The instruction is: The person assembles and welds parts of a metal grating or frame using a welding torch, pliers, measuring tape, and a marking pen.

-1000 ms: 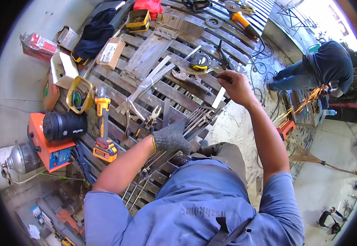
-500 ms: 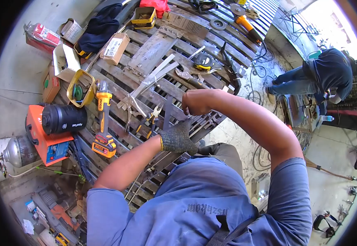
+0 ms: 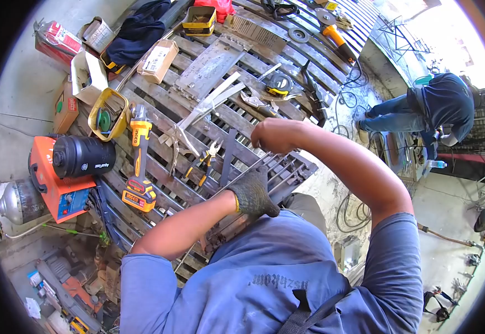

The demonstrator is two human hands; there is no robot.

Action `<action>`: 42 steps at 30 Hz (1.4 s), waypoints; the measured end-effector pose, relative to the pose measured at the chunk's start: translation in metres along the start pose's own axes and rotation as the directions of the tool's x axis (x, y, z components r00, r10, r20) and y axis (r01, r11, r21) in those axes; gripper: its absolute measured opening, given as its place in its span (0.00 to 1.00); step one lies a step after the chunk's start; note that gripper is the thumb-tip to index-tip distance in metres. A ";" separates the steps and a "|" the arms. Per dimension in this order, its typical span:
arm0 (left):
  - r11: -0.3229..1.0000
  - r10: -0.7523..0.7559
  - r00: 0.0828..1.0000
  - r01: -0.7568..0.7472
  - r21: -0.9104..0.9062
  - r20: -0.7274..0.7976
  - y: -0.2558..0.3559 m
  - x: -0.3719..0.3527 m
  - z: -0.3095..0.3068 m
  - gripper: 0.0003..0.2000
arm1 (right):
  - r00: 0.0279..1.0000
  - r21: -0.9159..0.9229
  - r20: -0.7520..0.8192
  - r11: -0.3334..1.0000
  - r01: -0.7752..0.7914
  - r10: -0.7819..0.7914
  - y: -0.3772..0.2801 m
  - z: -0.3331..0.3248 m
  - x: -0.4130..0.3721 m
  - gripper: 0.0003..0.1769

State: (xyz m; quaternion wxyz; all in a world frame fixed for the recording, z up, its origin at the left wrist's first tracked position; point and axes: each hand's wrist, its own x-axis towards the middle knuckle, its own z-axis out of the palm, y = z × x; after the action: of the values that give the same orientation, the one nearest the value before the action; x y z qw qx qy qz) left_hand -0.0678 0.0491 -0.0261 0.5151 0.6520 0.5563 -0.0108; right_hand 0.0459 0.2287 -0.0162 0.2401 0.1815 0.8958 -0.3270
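My left hand (image 3: 253, 193), in a dark knit glove, lies over the near edge of a metal frame with several parallel rods (image 3: 287, 168). Its thumb is spread from the fingers, and no object shows in it. Bare and curled, my right hand (image 3: 274, 135) is just above the far side of that frame. Its fingers are closed, and whatever they hold is hidden. Left of the frame lie a dark flat metal bar (image 3: 228, 157) and yellow-and-black pliers (image 3: 204, 161). Locking pliers (image 3: 258, 104) lie beyond my right hand.
On the slatted metal bench are a cordless angle grinder (image 3: 140, 158), a tape measure (image 3: 279, 84), metal strips (image 3: 212, 103) and a corded grinder (image 3: 336, 39). An orange welding machine (image 3: 59, 181) with a black jug (image 3: 84, 157) stands left. Another person (image 3: 443, 103) bends over at right.
My gloved left hand has shifted right and slightly towards my body, uncovering more of the rods. My right hand stays curled and has moved only slightly. The view has shifted a little.
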 end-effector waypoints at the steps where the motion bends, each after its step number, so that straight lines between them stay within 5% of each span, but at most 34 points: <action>1: 1.000 0.021 0.999 -0.021 0.022 -0.037 0.001 0.000 0.010 0.56 | 0.996 0.031 -0.078 0.999 -0.044 0.046 -0.004 -0.008 -0.014 0.22; 6: 0.998 0.061 0.983 -0.056 0.035 -0.172 0.003 -0.004 0.021 0.59 | 0.896 0.088 -0.426 0.991 -0.101 0.129 -0.013 -0.026 -0.091 0.15; 11: 0.976 -0.094 0.968 0.136 0.171 -0.232 -0.012 0.007 0.021 0.70 | 0.729 0.176 -0.659 0.980 -0.093 0.187 -0.002 0.000 -0.163 0.13; 17: 0.932 -0.187 0.928 0.272 0.242 -0.323 -0.016 0.023 0.044 0.74 | 0.666 0.319 -0.663 0.934 -0.162 0.341 0.011 0.062 -0.212 0.16; 26: 0.943 -0.214 0.819 0.315 0.106 -0.532 -0.035 0.039 0.095 0.62 | 0.665 0.474 -0.524 0.831 -0.290 0.532 0.021 0.178 -0.229 0.14; 29: 0.906 -0.290 0.796 0.407 0.115 -0.531 -0.027 0.042 0.098 0.59 | 0.672 0.610 -0.335 0.696 -0.379 0.660 0.029 0.230 -0.229 0.16; 33: 0.908 -0.187 0.747 0.380 0.179 -0.638 -0.030 0.030 0.094 0.43 | 0.657 0.485 -0.190 0.652 -0.583 0.729 0.057 0.327 -0.236 0.18; 34: 0.895 -0.069 0.655 0.374 0.243 -0.753 -0.036 0.031 0.099 0.29 | 0.643 0.483 -0.140 0.619 -0.620 0.753 0.064 0.355 -0.240 0.20; 37: 0.910 -0.027 0.713 0.308 0.277 -0.701 -0.063 0.037 0.087 0.17 | 0.600 0.420 0.005 0.543 -0.728 0.800 0.074 0.411 -0.256 0.24; 38: 0.913 0.054 0.664 0.270 0.307 -0.746 -0.072 0.040 0.087 0.08 | 0.602 0.411 0.046 0.534 -0.739 0.797 0.077 0.427 -0.262 0.24; 42: 0.824 0.385 0.537 0.168 0.542 -0.751 -0.079 0.039 0.070 0.07 | 0.607 0.361 0.133 0.532 -0.766 0.783 0.094 0.481 -0.289 0.25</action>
State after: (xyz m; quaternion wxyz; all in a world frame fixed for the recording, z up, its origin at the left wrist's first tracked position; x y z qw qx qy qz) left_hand -0.0722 0.0174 -0.1336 -0.0273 0.7302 0.6599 0.1747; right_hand 0.4771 -0.0761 -0.2271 0.2992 0.6096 0.6450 -0.3505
